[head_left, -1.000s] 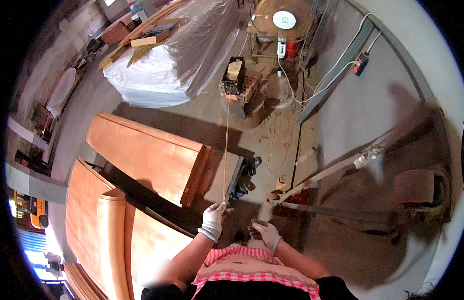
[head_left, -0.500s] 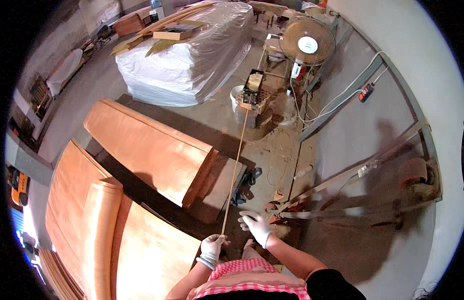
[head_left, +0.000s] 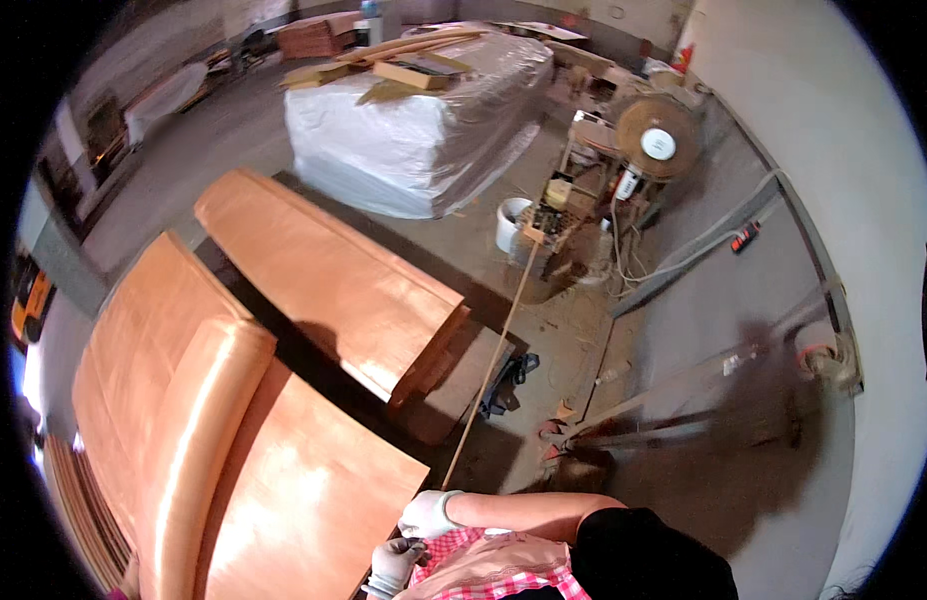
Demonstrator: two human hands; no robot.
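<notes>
here, the right hand [head_left: 426, 514] covers the strip [head_left: 501, 339], the left hand [head_left: 392, 564] is half-curled, either grip hidden, and a sideways tug could snap the strip.

We wear white on our hands [head_left: 426, 513], black on the sleeve [head_left: 648, 555] and pink-and-white checks on the apron [head_left: 448, 545]. Our strip [head_left: 492, 362] is tan, the panels [head_left: 328, 280] orange-brown, the bucket [head_left: 509, 226] white, the fan [head_left: 657, 143] brown with a white centre.
</notes>
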